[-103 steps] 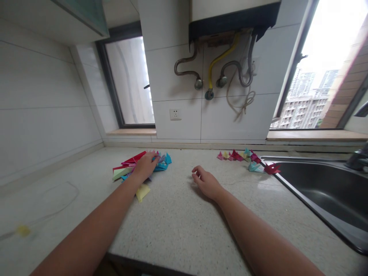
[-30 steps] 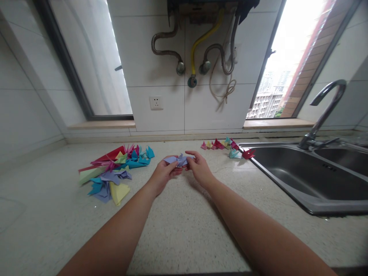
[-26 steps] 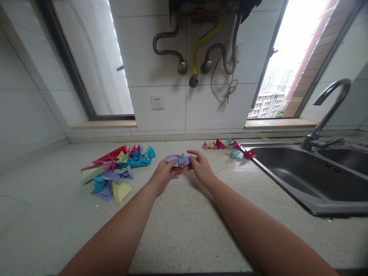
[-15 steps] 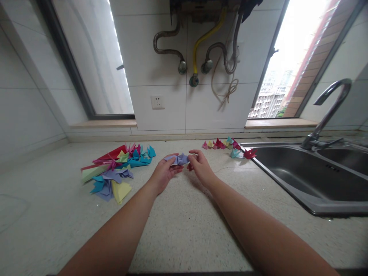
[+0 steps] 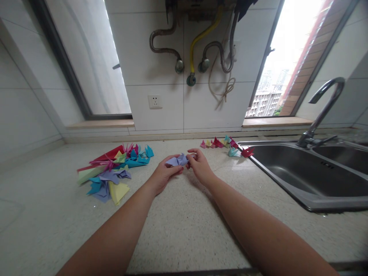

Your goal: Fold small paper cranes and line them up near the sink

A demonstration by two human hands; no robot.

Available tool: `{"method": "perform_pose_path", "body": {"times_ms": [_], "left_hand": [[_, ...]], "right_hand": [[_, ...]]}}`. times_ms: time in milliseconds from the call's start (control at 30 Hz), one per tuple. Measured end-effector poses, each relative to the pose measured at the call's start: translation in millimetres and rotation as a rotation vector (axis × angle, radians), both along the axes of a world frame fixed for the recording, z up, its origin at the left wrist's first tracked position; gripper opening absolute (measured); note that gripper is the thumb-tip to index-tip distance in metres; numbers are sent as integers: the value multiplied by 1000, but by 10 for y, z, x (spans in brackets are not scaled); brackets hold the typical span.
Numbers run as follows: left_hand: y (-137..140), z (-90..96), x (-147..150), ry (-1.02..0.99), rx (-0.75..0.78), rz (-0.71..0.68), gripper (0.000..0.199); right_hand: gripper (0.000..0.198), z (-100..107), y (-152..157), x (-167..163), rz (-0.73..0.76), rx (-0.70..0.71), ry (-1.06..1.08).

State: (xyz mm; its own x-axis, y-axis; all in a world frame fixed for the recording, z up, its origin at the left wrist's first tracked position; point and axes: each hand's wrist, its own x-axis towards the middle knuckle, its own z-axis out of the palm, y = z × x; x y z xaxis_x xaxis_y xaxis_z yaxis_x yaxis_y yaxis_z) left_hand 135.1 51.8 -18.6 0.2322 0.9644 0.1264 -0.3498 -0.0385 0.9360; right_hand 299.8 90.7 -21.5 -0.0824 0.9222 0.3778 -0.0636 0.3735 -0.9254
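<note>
A small lavender origami crane [image 5: 178, 160] is held up between my two hands, a little above the speckled countertop [image 5: 178, 222]. My left hand [image 5: 164, 173] grips its left side, thumb low on the front and fingers behind the paper. At the right end, my right hand [image 5: 199, 164] pinches the paper between thumb and forefinger. Part of the crane is hidden by the fingers. To the left lies a heap of folded coloured paper [image 5: 110, 174], in red, pink, green, blue, lavender and yellow.
Several small folded paper pieces [image 5: 217, 143] stand near the wall at the right. A red one [image 5: 247, 152] sits at the rim of the steel sink [image 5: 287, 188], below a curved faucet [image 5: 330, 96]. Pipes [image 5: 191, 53] and a socket [image 5: 155, 101] are on the tiled wall.
My left thumb has shifted down off the front of the crane, showing more of its left part. My right hand keeps its pinch. The whole view has shifted slightly.
</note>
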Motion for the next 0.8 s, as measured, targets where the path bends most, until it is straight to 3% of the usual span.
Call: {"method": "perform_pose_path", "body": {"times_ms": [467, 800], "left_hand": [[6, -17, 8, 64, 51, -14, 60], [54, -53, -10, 84, 67, 21, 56]], "right_hand": [[36, 9, -24, -24, 51, -35, 72], [32, 23, -9, -17, -14, -41, 52]]}}
